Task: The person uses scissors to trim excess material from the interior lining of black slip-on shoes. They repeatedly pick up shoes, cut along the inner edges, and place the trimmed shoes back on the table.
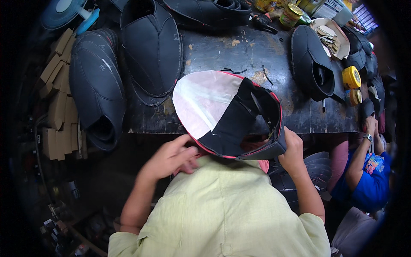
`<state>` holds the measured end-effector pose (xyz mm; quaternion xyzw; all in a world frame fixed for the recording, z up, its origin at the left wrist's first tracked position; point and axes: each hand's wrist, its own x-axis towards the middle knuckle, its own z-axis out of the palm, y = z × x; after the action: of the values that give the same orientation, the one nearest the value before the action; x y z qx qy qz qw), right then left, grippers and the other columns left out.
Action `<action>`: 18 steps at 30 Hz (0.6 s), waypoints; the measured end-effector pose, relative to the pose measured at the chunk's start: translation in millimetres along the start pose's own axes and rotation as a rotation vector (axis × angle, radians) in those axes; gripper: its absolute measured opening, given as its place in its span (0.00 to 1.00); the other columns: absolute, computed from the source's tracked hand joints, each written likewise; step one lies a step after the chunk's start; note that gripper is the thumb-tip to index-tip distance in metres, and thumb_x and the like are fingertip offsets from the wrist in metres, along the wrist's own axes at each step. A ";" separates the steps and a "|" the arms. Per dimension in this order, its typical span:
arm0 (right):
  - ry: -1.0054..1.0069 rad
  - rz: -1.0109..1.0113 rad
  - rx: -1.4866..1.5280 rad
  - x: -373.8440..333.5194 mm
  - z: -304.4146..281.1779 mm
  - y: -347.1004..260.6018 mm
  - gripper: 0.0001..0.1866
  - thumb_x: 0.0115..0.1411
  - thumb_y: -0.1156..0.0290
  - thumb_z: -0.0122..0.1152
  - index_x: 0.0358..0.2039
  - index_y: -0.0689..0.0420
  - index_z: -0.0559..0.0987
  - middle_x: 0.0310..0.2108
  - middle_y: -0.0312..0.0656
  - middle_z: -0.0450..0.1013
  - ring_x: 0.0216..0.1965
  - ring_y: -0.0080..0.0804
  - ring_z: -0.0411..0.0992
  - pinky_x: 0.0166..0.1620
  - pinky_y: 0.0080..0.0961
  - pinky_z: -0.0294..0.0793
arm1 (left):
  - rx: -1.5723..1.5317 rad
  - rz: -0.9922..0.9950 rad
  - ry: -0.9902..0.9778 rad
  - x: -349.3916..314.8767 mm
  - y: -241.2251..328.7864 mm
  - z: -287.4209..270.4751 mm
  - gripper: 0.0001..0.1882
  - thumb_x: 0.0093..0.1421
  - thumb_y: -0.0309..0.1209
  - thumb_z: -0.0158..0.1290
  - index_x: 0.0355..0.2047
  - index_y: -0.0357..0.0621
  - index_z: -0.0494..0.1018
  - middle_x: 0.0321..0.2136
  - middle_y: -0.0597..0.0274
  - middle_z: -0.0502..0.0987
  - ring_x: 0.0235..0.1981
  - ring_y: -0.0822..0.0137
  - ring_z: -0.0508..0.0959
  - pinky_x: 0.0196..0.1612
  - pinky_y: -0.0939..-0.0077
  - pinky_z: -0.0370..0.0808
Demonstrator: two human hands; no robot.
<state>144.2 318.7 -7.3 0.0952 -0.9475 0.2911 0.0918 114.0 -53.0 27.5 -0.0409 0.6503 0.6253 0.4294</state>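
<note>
A shoe upper [229, 112] is turned underside up at the front edge of the table, showing a white toe lining, black cloth lining and a red rim. My right hand [293, 147] is closed round its dark heel end at the right. Beside the near left rim, my left hand [171, 157] has its fingers apart and partly bent, the fingertips close to the red edge. Whether they touch it is hard to see. A black thread [233, 70] and a thin black strip [267, 75] lie just beyond the upper.
Stacked black shoe uppers stand at the left [96, 81], back left [150, 47] and right [310, 60] of the dark worn table [214, 47]. Yellow jars [351, 78] and a tray of small pieces [342, 45] are on the right. A blue-shirted person [370, 173] works at right.
</note>
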 end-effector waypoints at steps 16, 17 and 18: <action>-0.636 0.754 1.142 -8.9 20.6 -8.8 0.12 0.68 0.64 0.64 0.38 0.61 0.79 0.28 0.34 0.75 0.27 0.17 0.73 0.31 0.16 0.74 | 1.168 0.936 0.723 119.4 56.4 15.7 0.32 0.50 0.22 0.66 0.57 0.45 0.73 0.46 0.54 0.78 0.50 0.51 0.77 0.60 0.58 0.69; -0.638 0.737 1.166 -8.6 21.4 -8.9 0.12 0.69 0.64 0.63 0.38 0.61 0.79 0.28 0.34 0.75 0.26 0.17 0.73 0.31 0.16 0.74 | 1.164 0.931 0.557 119.3 58.3 15.0 0.29 0.50 0.21 0.65 0.55 0.45 0.74 0.46 0.55 0.78 0.50 0.51 0.78 0.59 0.58 0.70; -0.635 0.741 1.162 -8.0 21.4 -8.2 0.13 0.67 0.63 0.64 0.36 0.61 0.79 0.27 0.35 0.75 0.26 0.19 0.73 0.31 0.17 0.74 | 1.158 0.974 0.398 121.2 61.3 11.9 0.27 0.51 0.21 0.65 0.53 0.44 0.76 0.46 0.56 0.79 0.49 0.52 0.78 0.58 0.58 0.71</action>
<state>151.3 300.8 -22.2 -0.1171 -0.5925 0.7140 -0.3541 7.8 28.9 3.2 0.3684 0.8824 0.2853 -0.0652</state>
